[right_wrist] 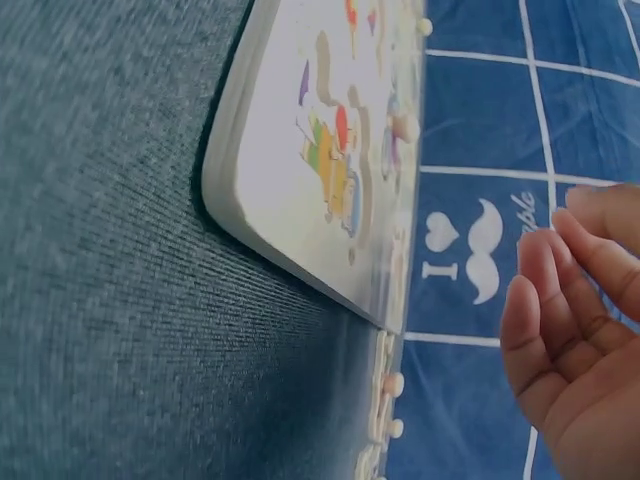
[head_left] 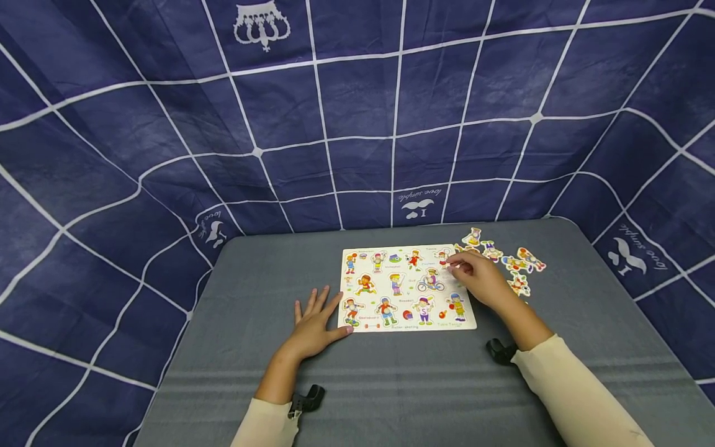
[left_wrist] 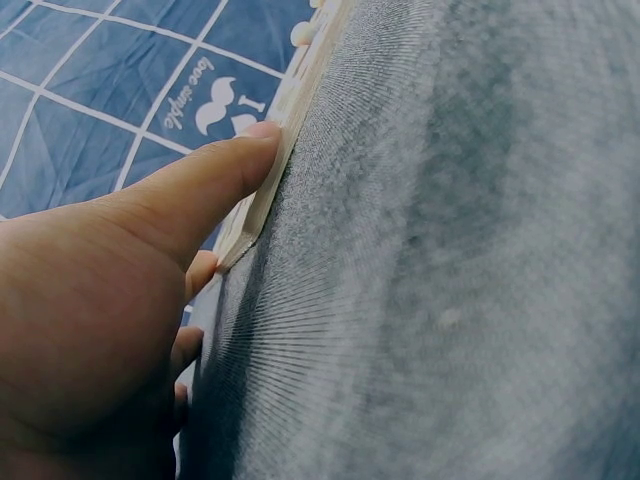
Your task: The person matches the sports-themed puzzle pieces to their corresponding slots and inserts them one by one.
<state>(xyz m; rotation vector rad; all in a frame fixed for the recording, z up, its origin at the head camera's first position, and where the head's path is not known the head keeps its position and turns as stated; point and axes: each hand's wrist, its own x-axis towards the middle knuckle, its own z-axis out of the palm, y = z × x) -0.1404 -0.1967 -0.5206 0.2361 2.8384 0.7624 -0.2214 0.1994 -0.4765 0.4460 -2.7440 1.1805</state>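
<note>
Head view shows your left hand (head_left: 313,326) spread flat on the grey bench (head_left: 391,385), thumb against the puzzle board (head_left: 406,287) edge. Your right hand (head_left: 480,278) hovers over the board's right side, fingers loosely curled, near loose puzzle pieces (head_left: 514,264).

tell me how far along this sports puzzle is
Most figures already sit in the puzzle board. In hand: the right hand is at the board's upper right corner; whether it holds a piece is unclear. The left hand rests flat against the left edge. Left: several loose pieces on the table.
</note>
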